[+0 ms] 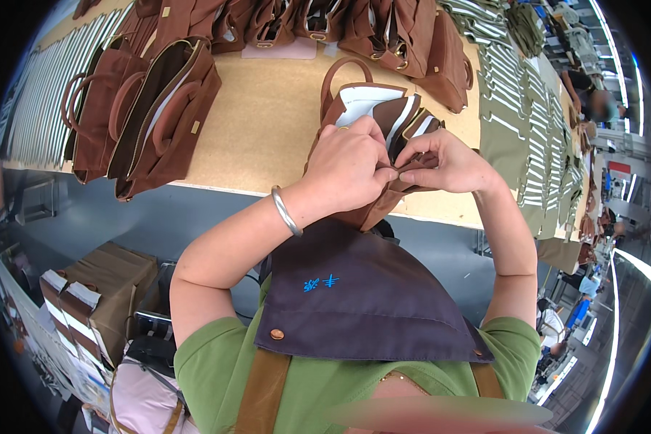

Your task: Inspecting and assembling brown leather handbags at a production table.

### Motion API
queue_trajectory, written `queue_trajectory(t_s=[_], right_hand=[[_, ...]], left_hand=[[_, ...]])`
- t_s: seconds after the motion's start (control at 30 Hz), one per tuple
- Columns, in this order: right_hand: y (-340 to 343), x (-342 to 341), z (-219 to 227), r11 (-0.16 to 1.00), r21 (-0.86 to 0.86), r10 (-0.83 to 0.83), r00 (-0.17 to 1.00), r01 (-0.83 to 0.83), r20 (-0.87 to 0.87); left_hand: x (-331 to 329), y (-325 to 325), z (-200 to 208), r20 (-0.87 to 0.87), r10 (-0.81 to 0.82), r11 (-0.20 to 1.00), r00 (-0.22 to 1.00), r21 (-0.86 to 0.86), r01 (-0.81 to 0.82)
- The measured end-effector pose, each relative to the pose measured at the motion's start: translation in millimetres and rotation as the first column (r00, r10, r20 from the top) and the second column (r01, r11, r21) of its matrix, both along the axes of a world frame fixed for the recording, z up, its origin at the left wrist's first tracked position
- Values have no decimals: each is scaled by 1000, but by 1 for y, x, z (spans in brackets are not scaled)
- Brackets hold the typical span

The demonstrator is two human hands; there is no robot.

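With narrow pinches, your left hand and right hand hold the rim of a brown handbag, handle arched, white inner panel showing, at the bench's near edge.

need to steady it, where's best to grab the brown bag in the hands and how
Probably the far handle, coming from above at the far-left side: its loop stands up untouched, while the left hand and right hand crowd the near edge of the brown bag.
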State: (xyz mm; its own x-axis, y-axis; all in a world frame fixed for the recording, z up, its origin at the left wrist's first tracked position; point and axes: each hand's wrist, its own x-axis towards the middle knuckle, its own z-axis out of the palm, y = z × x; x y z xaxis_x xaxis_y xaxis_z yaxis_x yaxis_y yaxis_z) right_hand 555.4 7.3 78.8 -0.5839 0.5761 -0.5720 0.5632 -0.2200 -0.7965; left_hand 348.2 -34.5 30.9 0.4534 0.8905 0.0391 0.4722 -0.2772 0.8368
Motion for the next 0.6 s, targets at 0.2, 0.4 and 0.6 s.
queue_trajectory(t_s=[0.2, 0.4, 0.6], right_hand=[[4, 5, 11, 991, -126, -38, 999, 41, 24], [19, 12, 3, 944, -327, -5, 992, -38, -129], [22, 19, -9, 956, -267, 98, 991, -118, -85]], left_hand=[[-4, -1, -2, 16, -41, 999, 999, -2, 41], [-5, -2, 3, 23, -83, 995, 996, -52, 84], [-3, -5, 0, 42, -91, 996, 995, 10, 91]])
